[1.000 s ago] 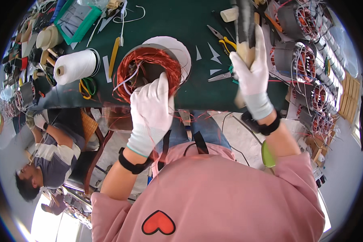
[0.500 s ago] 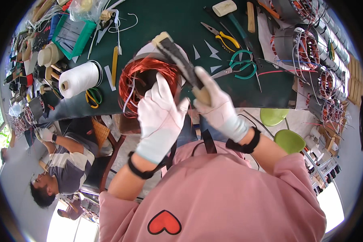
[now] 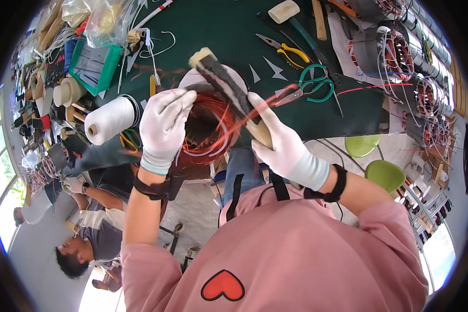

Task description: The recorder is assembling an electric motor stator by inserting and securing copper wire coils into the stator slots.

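Before me is a motor stator with reddish copper windings (image 3: 224, 112), its round bore facing up and a white sheet along its far rim. My left hand (image 3: 164, 127), in a white glove, is at the winding's left side, thumb and fingers pressed together; what they pinch is hidden. In my gloved right hand (image 3: 286, 148) is a wooden bar wrapped in black tape (image 3: 226, 83), pale at both ends. It slants over the stator's right side. Loose copper wires (image 3: 265, 108), blurred, stretch from the winding across the bar to the upper right.
Scissors (image 3: 317, 86), pliers (image 3: 283, 49) and a mallet (image 3: 284, 11) lie at the right. A white thread spool (image 3: 111, 119) and green tray (image 3: 106, 70) are at the left. More wound stators (image 3: 395, 47) line the right edge. A co-worker (image 3: 101, 229) sits at left.
My left hand has moved left, from above the bore to the winding's side, its fingers now closed together. Loose copper wires now spread out, blurred. The right hand still holds the taped bar.
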Demonstrator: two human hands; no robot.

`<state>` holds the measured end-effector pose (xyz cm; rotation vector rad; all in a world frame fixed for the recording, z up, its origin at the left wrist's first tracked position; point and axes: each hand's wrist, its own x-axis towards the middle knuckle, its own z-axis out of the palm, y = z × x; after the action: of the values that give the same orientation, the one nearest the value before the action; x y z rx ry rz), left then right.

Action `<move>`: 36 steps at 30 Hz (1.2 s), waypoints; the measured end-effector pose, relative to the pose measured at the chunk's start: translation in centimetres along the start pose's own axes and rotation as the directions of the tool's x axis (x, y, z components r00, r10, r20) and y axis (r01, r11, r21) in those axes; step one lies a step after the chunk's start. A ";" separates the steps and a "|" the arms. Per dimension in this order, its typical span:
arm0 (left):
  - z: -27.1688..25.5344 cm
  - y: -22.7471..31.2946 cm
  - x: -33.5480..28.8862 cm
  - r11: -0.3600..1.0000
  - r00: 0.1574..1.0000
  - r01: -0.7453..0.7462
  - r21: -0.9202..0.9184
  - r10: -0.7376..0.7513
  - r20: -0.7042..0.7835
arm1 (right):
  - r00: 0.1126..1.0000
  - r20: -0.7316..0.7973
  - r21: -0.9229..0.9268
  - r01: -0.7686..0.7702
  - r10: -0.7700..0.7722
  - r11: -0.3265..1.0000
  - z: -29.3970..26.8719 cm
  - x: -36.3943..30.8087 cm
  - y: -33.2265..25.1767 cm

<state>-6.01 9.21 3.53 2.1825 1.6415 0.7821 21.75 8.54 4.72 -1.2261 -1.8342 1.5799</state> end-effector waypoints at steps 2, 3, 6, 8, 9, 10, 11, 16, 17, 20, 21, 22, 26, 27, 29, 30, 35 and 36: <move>0.5 0.3 -0.5 0.991 0.986 0.119 -0.056 -0.125 -0.108 | 0.987 0.024 -0.057 0.162 -0.160 0.985 -2.1 1.0 1.7; 0.4 0.4 -0.2 0.997 0.992 0.067 0.029 -0.063 -0.107 | 0.991 -0.059 0.005 0.122 -0.122 0.992 -3.0 1.8 2.5; 0.0 0.3 -0.6 0.999 0.996 0.031 0.029 -0.028 -0.082 | 0.968 -0.251 -0.196 -0.081 0.030 0.977 -3.4 2.5 1.6; 0.4 0.2 -0.8 0.998 0.991 0.063 -0.023 -0.065 -0.117 | 0.994 0.034 0.177 0.095 -0.103 0.980 -1.1 2.2 3.1; 0.8 0.2 -0.8 0.993 0.983 0.092 -0.079 -0.103 -0.150 | 0.995 0.084 0.011 0.053 -0.054 0.999 -1.5 0.6 3.6; 1.0 0.1 -1.3 0.983 0.971 0.137 -0.121 -0.158 -0.180 | 0.990 0.144 -0.143 0.023 -0.002 0.989 -1.8 0.8 1.1; 0.9 0.8 -0.9 0.979 0.952 0.134 -0.154 -0.170 -0.254 | 0.983 0.162 -0.173 0.111 -0.082 0.979 -3.1 1.8 1.8; 0.2 -0.3 -1.6 0.991 0.979 -0.001 -0.136 -0.027 -0.203 | 0.916 -0.199 0.244 -0.298 0.349 0.923 -5.5 4.7 -0.5; 0.3 -0.8 -1.2 0.995 0.983 -0.027 -0.099 0.008 -0.183 | 0.982 0.042 -0.039 -0.183 0.185 0.982 -4.7 4.2 0.0; 0.6 -0.9 -1.3 0.992 0.986 0.036 -0.122 -0.055 -0.159 | 0.935 0.352 -0.234 0.047 0.040 0.971 -4.8 5.4 0.1; 0.7 -1.0 -1.3 0.982 0.983 0.084 -0.169 -0.109 -0.148 | 0.950 0.299 -0.148 0.142 -0.093 0.979 -6.0 6.9 1.3; 0.8 -0.9 -1.6 0.968 0.977 0.136 -0.210 -0.166 -0.131 | 0.946 0.236 -0.061 0.242 -0.222 0.968 -6.9 8.0 2.4; 0.4 -1.1 -1.8 0.986 0.979 0.140 -0.090 -0.152 -0.137 | 0.982 -0.182 -0.161 -0.089 0.059 0.983 -6.4 9.5 -1.6; 0.5 -1.4 -2.4 0.985 0.987 0.116 -0.131 -0.129 -0.099 | 0.830 0.119 -0.396 0.543 -0.544 0.741 -5.7 9.5 1.8; 0.4 -1.2 -2.3 0.983 0.979 0.120 -0.141 -0.140 -0.145 | 0.908 0.417 -0.377 0.203 -0.030 0.903 -5.4 8.2 -0.5; 0.4 -0.9 -2.2 0.980 0.970 0.123 -0.154 -0.151 -0.188 | 0.901 0.432 -0.335 0.198 -0.037 0.921 -5.8 9.1 -0.6; 0.7 -0.4 -1.9 0.938 0.936 0.205 -0.279 -0.271 -0.225 | 0.972 -0.097 -0.350 0.168 -0.213 0.922 -8.1 15.9 1.3; 0.6 -0.6 -2.0 0.975 0.949 0.172 -0.142 -0.203 -0.243 | 0.955 0.083 -0.142 0.295 -0.286 0.945 -7.3 14.5 1.1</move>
<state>-6.52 7.53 2.23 1.8731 1.8388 1.1117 20.28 24.57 2.34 -0.9222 -2.0980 1.3480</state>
